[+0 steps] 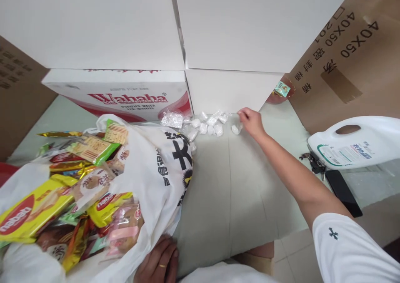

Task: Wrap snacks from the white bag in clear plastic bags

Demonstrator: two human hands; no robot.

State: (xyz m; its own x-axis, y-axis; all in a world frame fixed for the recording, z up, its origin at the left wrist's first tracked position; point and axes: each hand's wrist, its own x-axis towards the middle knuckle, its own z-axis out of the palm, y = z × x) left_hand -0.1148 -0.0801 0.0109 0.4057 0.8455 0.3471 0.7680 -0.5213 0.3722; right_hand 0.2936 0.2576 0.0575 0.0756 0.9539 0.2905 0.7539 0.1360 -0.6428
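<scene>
My right hand (251, 122) reaches out to the far side of the table. Its thumb and fingertips are pinched on the edge of a small white piece in clear plastic wrap (236, 129). Left of it lies a cluster of similar small wrapped white pieces (211, 124), by the foot of the white box. My left hand (159, 260), with a ring on one finger, rests at the near table edge beside a white plastic bag (150, 170). Its fingers lie loosely side by side, with nothing visible in them. Packaged snacks (93, 191) fill the bag's wide mouth.
A Wahaha water carton (125, 93) and white boxes (231, 89) stand at the back. Brown cartons (350, 58) flank both sides. On the right lie a white detergent jug (359, 143), keys (314, 162) and a black phone (343, 193). A reddish bowl (286, 98) holds a green packet.
</scene>
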